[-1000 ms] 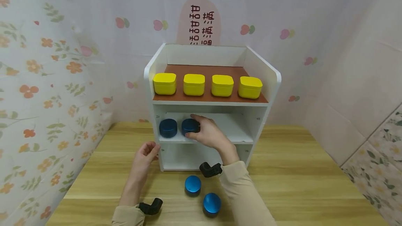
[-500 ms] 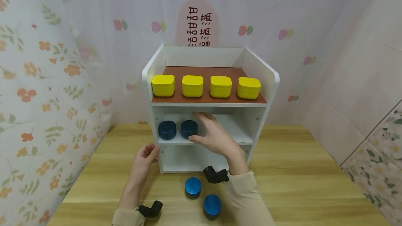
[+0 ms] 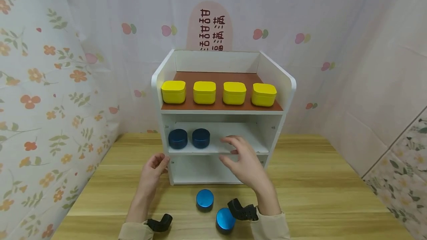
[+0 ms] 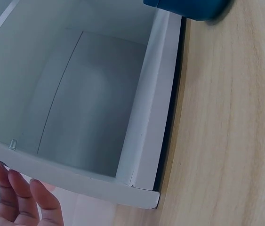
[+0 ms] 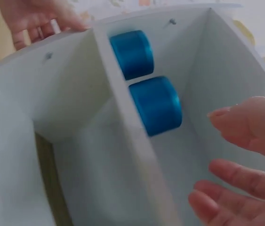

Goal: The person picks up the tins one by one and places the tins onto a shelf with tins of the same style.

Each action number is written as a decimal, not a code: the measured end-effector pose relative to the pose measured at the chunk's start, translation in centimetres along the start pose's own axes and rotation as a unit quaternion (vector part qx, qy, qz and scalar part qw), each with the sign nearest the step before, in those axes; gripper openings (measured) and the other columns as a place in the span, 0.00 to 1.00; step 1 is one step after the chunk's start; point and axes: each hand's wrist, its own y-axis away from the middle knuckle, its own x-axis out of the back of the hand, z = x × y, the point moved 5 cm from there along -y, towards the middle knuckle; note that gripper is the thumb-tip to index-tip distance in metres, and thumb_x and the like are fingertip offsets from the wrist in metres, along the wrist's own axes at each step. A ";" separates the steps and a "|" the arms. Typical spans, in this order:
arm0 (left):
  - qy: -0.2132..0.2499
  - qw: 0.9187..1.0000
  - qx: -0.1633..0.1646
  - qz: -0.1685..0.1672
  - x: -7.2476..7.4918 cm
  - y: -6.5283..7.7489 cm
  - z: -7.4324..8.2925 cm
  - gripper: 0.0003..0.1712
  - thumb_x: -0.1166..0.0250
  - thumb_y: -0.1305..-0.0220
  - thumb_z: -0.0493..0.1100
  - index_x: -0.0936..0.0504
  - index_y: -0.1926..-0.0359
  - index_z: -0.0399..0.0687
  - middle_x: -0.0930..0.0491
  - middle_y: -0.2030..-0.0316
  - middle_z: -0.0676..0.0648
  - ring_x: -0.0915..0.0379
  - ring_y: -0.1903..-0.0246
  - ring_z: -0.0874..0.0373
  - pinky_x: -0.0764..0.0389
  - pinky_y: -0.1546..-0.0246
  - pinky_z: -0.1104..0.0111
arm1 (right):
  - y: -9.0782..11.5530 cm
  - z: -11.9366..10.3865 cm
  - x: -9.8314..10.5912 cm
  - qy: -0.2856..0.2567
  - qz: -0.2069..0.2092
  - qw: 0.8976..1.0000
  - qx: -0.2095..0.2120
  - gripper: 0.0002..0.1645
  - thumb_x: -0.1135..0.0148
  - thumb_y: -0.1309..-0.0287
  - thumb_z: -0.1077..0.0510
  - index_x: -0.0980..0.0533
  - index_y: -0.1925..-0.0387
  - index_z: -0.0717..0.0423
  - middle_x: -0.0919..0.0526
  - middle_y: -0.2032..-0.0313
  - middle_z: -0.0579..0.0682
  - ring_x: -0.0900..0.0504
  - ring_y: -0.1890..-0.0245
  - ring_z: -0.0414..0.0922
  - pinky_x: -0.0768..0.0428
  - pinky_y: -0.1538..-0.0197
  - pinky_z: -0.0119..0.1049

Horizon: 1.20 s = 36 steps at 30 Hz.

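A white shelf unit [image 3: 222,112] stands on the wooden table [image 3: 317,180]. Two dark blue round tins [image 3: 178,138] [image 3: 201,138] sit side by side at the left of its middle shelf; the right wrist view shows the same tins [image 5: 132,52] [image 5: 156,104]. My right hand [image 3: 241,156] hovers open and empty in front of that shelf, right of the tins, fingers [image 5: 243,123] spread. My left hand [image 3: 154,165] rests against the unit's lower left edge, fingers [image 4: 14,197] relaxed. Two brighter blue tins [image 3: 205,198] [image 3: 224,218] lie on the table before the unit.
Several yellow square boxes [image 3: 204,92] line the brown top shelf. The bottom compartment [image 4: 76,103] holds nothing. Floral curtains hang behind and to the left, and a tiled wall [image 3: 383,95] stands on the right. Bare tabletop extends right of the unit.
My right hand has let go of the second dark blue tin on the middle shelf and drawn back to the right and toward me. The left hand has stayed put.
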 end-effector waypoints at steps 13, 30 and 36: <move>-0.002 1.000 0.000 -0.009 -0.1 0.0 0.0 0.18 0.39 0.29 0.46 0.30 0.51 0.35 0.28 0.60 0.47 0.31 0.59 0.57 0.25 0.57 0.67 | 4.7 4.3 -0.8 -0.068 -0.001 0.994 -0.090 0.17 0.35 0.40 0.66 0.22 0.51 0.46 0.21 0.52 0.43 0.22 0.53 0.44 0.22 0.52 0.43; 0.000 1.000 -0.005 -0.003 0.0 0.0 -0.2 0.17 0.39 0.30 0.45 0.29 0.51 0.35 0.28 0.61 0.48 0.31 0.60 0.58 0.25 0.58 0.67 | 8.0 8.0 -4.1 -0.204 -0.152 0.961 -0.107 0.19 0.34 0.40 0.61 0.26 0.49 0.61 0.24 0.50 0.56 0.27 0.47 0.56 0.23 0.52 0.39; 0.000 1.000 -0.005 -0.001 0.0 0.0 -0.1 0.17 0.39 0.29 0.44 0.29 0.51 0.34 0.29 0.61 0.47 0.31 0.59 0.58 0.25 0.58 0.68 | 8.8 8.6 -5.4 -0.231 -0.225 0.939 -0.120 0.23 0.33 0.40 0.60 0.28 0.45 0.62 0.26 0.46 0.58 0.30 0.45 0.59 0.25 0.46 0.49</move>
